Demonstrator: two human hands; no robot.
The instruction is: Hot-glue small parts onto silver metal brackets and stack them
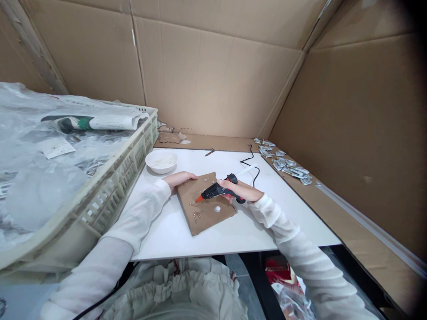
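A brown cardboard piece [204, 212] lies on the white table [233, 235]. My right hand [243, 190] is closed round a black and red hot glue gun [216, 191], whose orange tip points down-left at the cardboard. Glue marks and a small white blob [217, 208] sit on the cardboard. My left hand [179, 178] rests flat on the cardboard's upper left edge, fingers stretched out. The gun's black cord [254, 171] trails away behind it.
A white bowl [162, 161] stands beside my left hand. A beige plastic crate [110, 186] full of plastic bags fills the left side. Several small silvery pieces [287, 164] lie at the right rear. Cardboard walls enclose the table.
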